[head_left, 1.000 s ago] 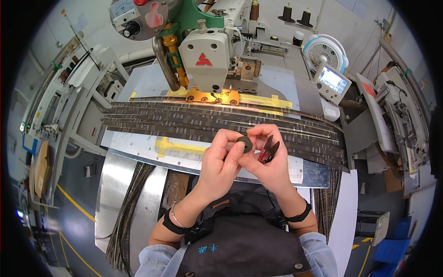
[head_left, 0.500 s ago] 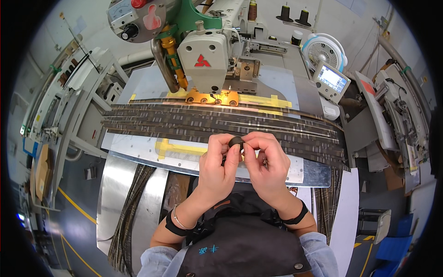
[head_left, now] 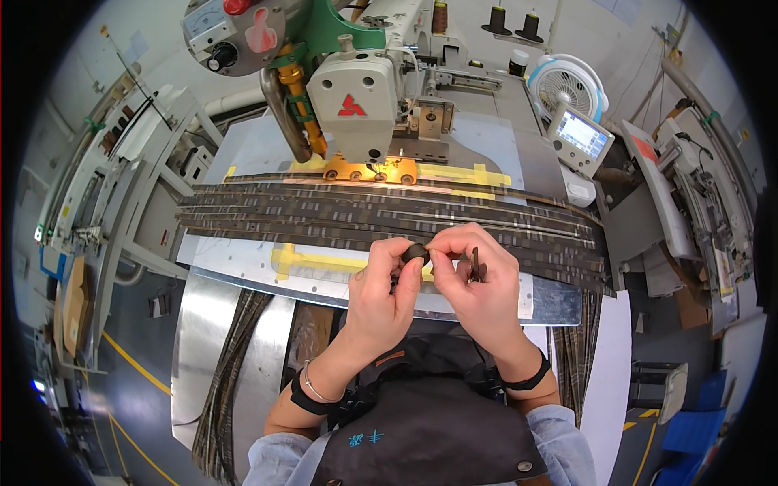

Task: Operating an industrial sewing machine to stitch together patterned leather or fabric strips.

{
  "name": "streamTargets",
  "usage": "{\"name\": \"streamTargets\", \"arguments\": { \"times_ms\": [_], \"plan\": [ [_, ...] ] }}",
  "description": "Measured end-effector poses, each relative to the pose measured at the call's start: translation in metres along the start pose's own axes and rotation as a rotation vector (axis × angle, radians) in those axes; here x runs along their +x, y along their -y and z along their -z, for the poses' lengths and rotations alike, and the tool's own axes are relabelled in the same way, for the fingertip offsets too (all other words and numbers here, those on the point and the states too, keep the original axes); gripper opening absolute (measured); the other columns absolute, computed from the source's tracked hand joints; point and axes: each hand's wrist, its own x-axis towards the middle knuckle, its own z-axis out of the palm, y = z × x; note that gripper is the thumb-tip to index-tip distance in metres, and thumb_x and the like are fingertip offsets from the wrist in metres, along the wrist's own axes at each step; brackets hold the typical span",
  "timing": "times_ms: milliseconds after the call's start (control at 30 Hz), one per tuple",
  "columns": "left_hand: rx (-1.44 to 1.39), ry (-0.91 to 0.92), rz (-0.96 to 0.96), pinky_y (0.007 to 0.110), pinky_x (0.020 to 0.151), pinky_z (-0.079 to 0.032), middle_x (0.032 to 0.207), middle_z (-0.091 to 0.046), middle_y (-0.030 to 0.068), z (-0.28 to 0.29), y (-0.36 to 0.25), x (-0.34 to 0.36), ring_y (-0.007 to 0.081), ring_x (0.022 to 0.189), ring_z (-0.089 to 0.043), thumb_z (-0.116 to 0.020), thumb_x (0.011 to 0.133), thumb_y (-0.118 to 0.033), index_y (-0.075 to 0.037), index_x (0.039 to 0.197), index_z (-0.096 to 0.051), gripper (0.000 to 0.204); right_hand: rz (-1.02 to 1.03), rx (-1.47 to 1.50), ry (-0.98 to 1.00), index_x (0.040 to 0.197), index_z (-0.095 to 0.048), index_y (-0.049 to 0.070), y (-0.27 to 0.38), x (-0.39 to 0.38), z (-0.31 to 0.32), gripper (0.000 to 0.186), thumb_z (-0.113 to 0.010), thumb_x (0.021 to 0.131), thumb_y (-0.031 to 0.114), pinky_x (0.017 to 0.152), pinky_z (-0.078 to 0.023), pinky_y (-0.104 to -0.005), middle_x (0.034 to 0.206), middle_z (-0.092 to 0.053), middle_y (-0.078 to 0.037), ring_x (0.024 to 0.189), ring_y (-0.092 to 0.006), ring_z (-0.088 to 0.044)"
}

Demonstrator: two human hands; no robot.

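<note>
My left hand (head_left: 381, 287) and my right hand (head_left: 478, 279) meet over the front of the sewing table. Between their fingertips they pinch a small dark round piece (head_left: 416, 253), the end of a dark strap. A small dark tool (head_left: 475, 266), like snips, is tucked under the fingers of my right hand. Several long dark patterned straps (head_left: 324, 212) lie side by side across the table just beyond my hands. Behind them stands the industrial sewing machine (head_left: 356, 89) with an orange clamp (head_left: 369, 170) under its head.
A yellow tape mark (head_left: 304, 261) lies on the metal table plate (head_left: 243, 267). More straps (head_left: 231, 373) hang down at the left and right front. A control panel (head_left: 582, 134) and a small fan (head_left: 563, 81) sit at the right. Thread cones (head_left: 506, 18) stand at the back.
My hands have drawn closer together, both now pinching the small dark piece. The tool in my right hand has turned from pointing out to lying under my fingers.
</note>
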Motion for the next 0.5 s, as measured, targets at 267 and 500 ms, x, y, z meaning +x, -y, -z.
{"name": "streamTargets", "arguments": {
  "times_ms": [267,500],
  "plan": [
    [-0.268,0.086,0.23,0.025,0.055,-0.047,0.071,-0.06,0.0071,0.0,0.001,-0.001,0.0126,0.061,-0.06,-0.052,0.095,-0.006,0.001,0.103,-0.049,0.011,-0.201,-0.014,0.106,0.084,-0.06,-0.003,0.006,0.004,0.01,0.007,-0.065,0.081,-0.001,0.051,-0.044,-0.0239,0.079,-0.061,-0.006,0.065,-0.0105,-0.058],
    [-0.223,0.043,0.14,0.024,0.058,-0.047,0.078,-0.063,0.0078,-0.005,-0.002,-0.002,0.0115,0.064,-0.061,-0.052,0.096,-0.007,0.002,0.104,-0.049,0.012,-0.384,0.044,0.124,0.081,-0.06,-0.003,0.009,0.008,0.017,0.01,-0.067,0.077,0.003,0.056,-0.046,-0.0222,0.071,-0.062,-0.005,0.06,-0.0085,-0.056]
  ]
}}
